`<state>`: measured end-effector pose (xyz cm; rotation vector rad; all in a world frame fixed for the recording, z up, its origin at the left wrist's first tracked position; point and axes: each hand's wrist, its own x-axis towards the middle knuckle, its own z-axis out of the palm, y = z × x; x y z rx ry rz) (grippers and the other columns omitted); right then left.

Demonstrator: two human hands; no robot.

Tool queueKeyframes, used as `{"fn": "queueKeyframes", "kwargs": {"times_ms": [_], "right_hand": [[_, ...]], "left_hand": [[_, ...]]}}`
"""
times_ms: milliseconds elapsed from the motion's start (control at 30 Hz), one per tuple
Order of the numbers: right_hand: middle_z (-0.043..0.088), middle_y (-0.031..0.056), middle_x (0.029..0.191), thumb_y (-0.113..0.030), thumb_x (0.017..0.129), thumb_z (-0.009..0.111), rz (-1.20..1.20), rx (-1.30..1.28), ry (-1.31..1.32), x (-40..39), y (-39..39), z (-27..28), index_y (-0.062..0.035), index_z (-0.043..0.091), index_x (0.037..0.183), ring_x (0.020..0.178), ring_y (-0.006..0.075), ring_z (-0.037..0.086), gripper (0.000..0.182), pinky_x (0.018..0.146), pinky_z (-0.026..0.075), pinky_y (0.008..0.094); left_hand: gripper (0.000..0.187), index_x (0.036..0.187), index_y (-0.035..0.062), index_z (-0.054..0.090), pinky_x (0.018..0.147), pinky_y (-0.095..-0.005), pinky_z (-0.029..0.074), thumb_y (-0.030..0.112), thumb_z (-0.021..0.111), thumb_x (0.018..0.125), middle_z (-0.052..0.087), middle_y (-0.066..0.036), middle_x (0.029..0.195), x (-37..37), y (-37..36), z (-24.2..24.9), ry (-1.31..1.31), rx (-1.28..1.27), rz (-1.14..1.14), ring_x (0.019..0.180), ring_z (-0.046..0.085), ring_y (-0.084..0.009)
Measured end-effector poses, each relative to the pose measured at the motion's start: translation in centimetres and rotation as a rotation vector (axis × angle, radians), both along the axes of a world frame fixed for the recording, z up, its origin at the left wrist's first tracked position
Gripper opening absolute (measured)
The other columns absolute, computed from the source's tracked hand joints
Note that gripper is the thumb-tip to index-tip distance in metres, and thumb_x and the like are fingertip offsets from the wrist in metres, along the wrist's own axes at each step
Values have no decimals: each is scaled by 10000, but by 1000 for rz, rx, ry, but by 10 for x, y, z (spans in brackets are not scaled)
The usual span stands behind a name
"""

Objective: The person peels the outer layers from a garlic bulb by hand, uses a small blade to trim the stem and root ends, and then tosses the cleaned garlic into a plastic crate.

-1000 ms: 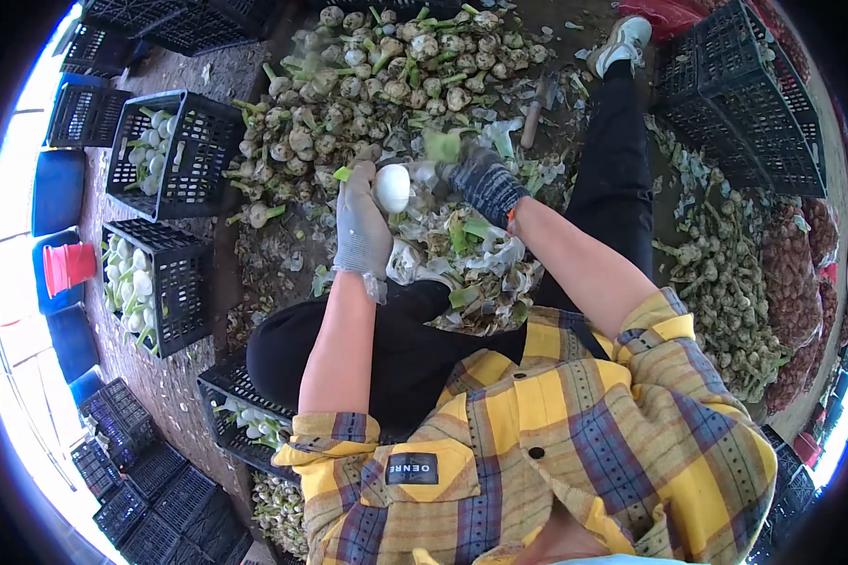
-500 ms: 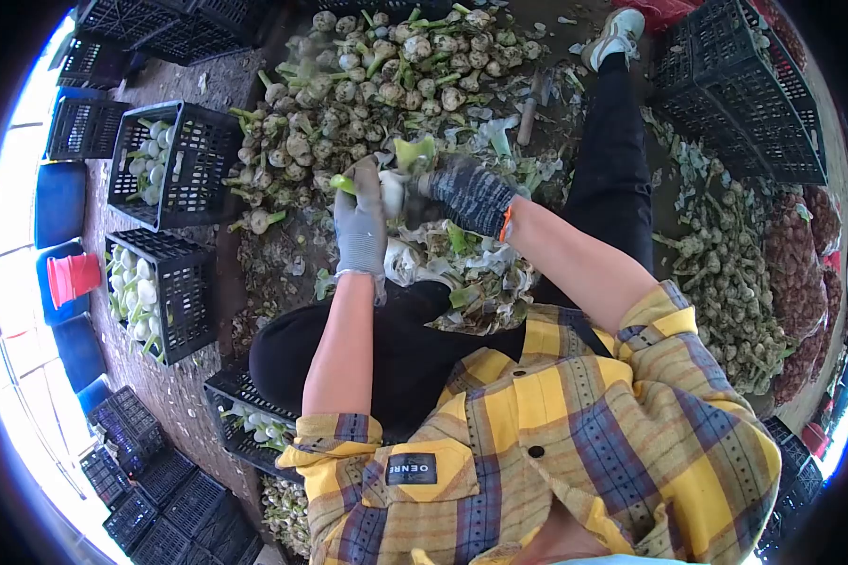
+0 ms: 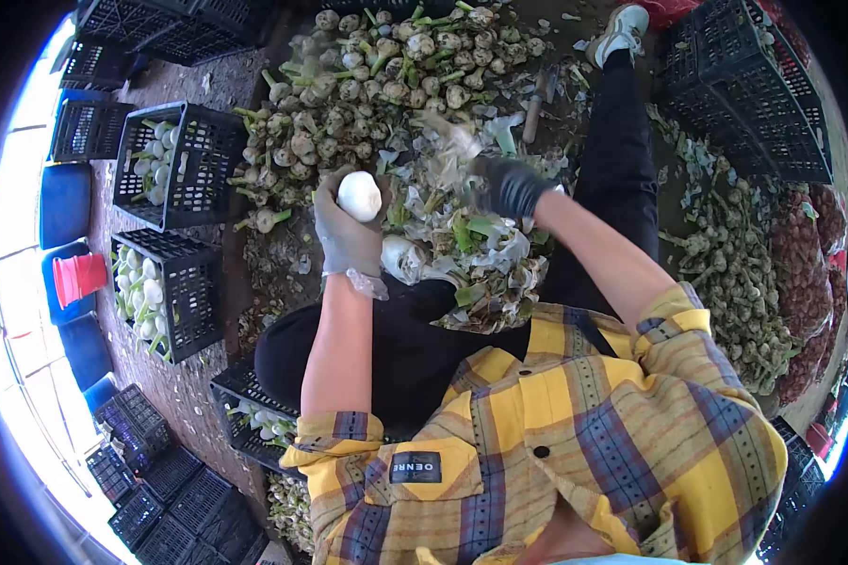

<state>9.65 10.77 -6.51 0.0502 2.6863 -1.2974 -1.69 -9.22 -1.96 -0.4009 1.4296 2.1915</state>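
Note:
My left hand [image 3: 341, 224], in a grey glove, is closed around a peeled white garlic bulb [image 3: 359, 196], its smooth round side facing up. To the right, my right hand [image 3: 513, 185], in a dark patterned glove, is blurred by motion, so its fingers are hard to read. Loose strips of garlic skin [image 3: 454, 155] appear smeared just beside its fingertips. Beneath both hands lies a heap of peelings [image 3: 499, 268]. Another whitish bulb [image 3: 403, 259] rests close to my left wrist.
Unpeeled garlic [image 3: 349, 122] is piled ahead. Black crates [image 3: 203, 165] with white bulbs stand on the left, beside a red bucket [image 3: 80, 279]. A handled tool [image 3: 534, 118] lies beyond my right hand. More garlic [image 3: 735, 273], mesh sacks [image 3: 799, 268] and a tall crate [image 3: 749, 94] are on the right.
The hands have come apart: my right hand has swung right with skin flying near it. My left hand has turned, and the bulb in it now shows white and bare, without the green stalk visible before.

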Motion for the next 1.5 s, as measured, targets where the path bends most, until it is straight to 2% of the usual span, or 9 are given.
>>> {"fn": "queueKeyframes", "kwargs": {"times_ms": [67,167,267,433,600,800,867,1133,1500], "right_hand": [[619,143,1005,-398,847,488,-320,398,-169,7,-23,-27,-112,572,1098,877,285,607,390,784,474,393],[617,196,969,-418,821,498,-285,181,51,6,-34,-6,-93,608,1048,849,334,596,411,789,462,424],[616,177,997,-282,866,491,-249,62,-266,-7,-34,14,-71,622,1047,882,289,597,307,784,471,359],[569,159,1125,-224,750,667,-324,-23,190,-4,-46,-12,-76,571,1056,971,256,577,354,825,470,353],[608,157,1010,-253,778,618,-293,-202,-77,15,-54,-42,-70,578,1051,938,276,584,332,831,452,358],[625,204,911,-373,810,573,-267,-208,-318,33,-49,-48,-31,607,1007,885,330,593,396,795,453,381],[618,237,902,-420,810,557,-395,-121,-539,26,-43,-44,0,618,967,885,362,585,452,789,453,389],[590,198,1031,-310,753,619,-257,292,-152,-10,23,-81,-79,595,1053,898,339,580,379,816,459,392],[414,234,1304,-535,808,486,-578,319,-564,-143,95,-151,16,459,1238,1183,334,438,700,986,358,399]], "left_hand": [[268,951,34,560,746,-439,511,230,419,834,607,-119,877,-6,-2,-4,-144,161,33,808,603,-300],[263,940,29,570,770,-441,505,212,416,829,620,-121,837,-5,0,-6,-105,94,34,809,606,-300],[265,944,27,572,784,-439,502,210,416,832,620,-135,844,-4,2,-1,-144,98,47,817,608,-294],[251,877,69,550,625,-417,538,284,422,865,618,-100,800,-2,-2,-12,-206,19,-63,700,618,-284],[313,996,44,514,681,-459,544,309,394,880,579,-148,921,-30,-24,4,-407,106,179,838,590,-316],[576,1173,-123,366,931,-474,448,346,419,844,482,-289,1133,-190,-132,92,224,493,224,1089,494,-387],[462,980,-74,473,917,-491,452,374,411,885,542,-245,1020,-157,-101,140,283,333,366,1063,499,-394],[381,995,-17,523,851,-433,483,329,387,914,576,-177,1030,-42,-32,43,-199,399,-28,985,556,-320],[302,1116,75,492,816,-372,471,300,411,933,573,-107,1021,1,31,18,-419,154,-160,909,565,-243]]}}
